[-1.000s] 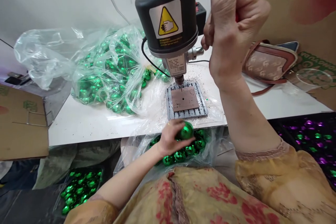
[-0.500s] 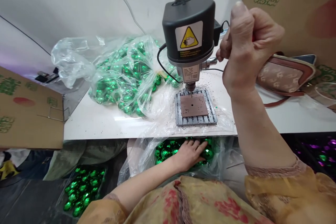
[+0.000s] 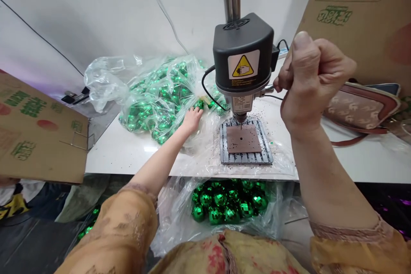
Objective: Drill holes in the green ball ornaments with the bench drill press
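Left hand [image 3: 192, 119] had moved from the lower-centre green balls [image 3: 221, 200] to a green ball [image 3: 200, 103] at mid-frame, touching it; closure indeterminable. Right hand [image 3: 314, 81], well apart, was clenched, apparently on the lever [image 3: 267, 90]. Work appeared partway: many balls remained in the clear bag [image 3: 105, 78], none on the brown pad [image 3: 250, 142]. White worktop [image 3: 111, 158], dark-speckled; pale wall [image 3: 109, 17] behind.

Checked green balls [image 3: 220, 199], brown plate [image 3: 248, 144]
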`<state>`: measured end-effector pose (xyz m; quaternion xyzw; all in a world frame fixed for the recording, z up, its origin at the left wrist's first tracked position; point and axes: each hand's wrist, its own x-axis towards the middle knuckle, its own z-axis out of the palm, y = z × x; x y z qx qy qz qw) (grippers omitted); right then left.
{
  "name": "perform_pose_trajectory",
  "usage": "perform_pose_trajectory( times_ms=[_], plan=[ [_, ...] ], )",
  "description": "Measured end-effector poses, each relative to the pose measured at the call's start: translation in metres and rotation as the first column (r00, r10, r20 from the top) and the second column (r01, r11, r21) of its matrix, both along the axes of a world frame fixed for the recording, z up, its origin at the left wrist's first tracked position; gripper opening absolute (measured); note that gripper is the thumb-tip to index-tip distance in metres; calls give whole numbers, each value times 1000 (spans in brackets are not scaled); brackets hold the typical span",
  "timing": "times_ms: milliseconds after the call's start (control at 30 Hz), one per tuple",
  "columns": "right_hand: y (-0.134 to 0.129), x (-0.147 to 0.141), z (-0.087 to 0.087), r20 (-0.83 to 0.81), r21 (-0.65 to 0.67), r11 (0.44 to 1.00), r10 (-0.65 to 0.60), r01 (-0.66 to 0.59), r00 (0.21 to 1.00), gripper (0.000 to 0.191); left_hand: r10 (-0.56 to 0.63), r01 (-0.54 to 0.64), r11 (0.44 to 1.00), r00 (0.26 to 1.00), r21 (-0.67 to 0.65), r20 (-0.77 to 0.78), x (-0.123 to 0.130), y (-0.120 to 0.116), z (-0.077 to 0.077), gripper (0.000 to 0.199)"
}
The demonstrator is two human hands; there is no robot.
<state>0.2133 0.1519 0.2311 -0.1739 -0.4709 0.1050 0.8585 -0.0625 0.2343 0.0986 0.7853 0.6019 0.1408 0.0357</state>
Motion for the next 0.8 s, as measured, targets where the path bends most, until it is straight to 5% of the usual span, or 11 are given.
perform_pose_trajectory(
  times_ms=[233, 333, 367, 467, 500, 567, 667, 800],
  plan=[
    [-11, 0, 1, 44, -66, 998, -7, 10, 999, 49, 68, -67, 998, 997, 11, -30, -5, 14, 1, 24],
    [-13, 0, 1, 62, -85, 996, -16, 21, 998, 48, 132, -141, 990, 933, 4, 336, 6, 4, 10, 34],
    [-13, 0, 1, 67, -89, 996, -17, 23, 998, 48, 142, -140, 989, 823, -45, 550, 11, -4, 13, 36],
    [-13, -1, 1, 61, -83, 996, -23, 29, 998, 48, 171, 87, 976, 274, -201, 947, 32, -37, 21, 39],
    [-13, -1, 0, 57, -76, 997, -25, 29, 998, 48, 194, 188, 957, 145, -220, 970, 39, -50, 22, 40],
    [-12, -1, 0, 53, -64, 998, -26, 29, 998, 48, 252, 338, 909, 24, -245, 967, 53, -73, 21, 42],
    [-13, 0, 1, 65, -76, 997, -25, 30, 998, 50, 309, 417, 860, 31, -294, 951, 65, -95, 12, 51],
    [-15, 1, 2, 93, -101, 995, -6, 15, 996, 51, 278, 342, 891, 105, -298, 955, 68, -100, -8, 62]
  ],
)
